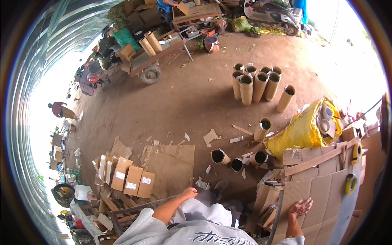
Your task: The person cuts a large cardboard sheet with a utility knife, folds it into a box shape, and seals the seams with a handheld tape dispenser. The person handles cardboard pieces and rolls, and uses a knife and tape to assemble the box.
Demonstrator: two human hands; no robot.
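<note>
My right hand point(301, 208) lies flat on a large brown cardboard sheet point(320, 192) at the lower right, its fingers stretched out. A yellow tape measure point(357, 153) and a yellow-and-black tool point(350, 183) rest by the sheet's right edge. My left hand point(190, 192) is near my lap with its fingers curled in; whether anything is inside cannot be seen. Past it on the dirt floor is a flattened cardboard piece point(169, 163). Several sealed cardboard boxes point(133, 181) stand left of that, with white labels on them.
Brown cardboard tubes point(246, 90) stand grouped ahead, greenery inside; others point(220, 157) are closer. A yellow sack point(300, 130) holds tape rolls. Far left are a cart point(151, 61) and a walking person point(61, 110). Another person point(165, 7) handles cardboard by a wooden table point(198, 14). A scooter point(271, 14) is parked behind.
</note>
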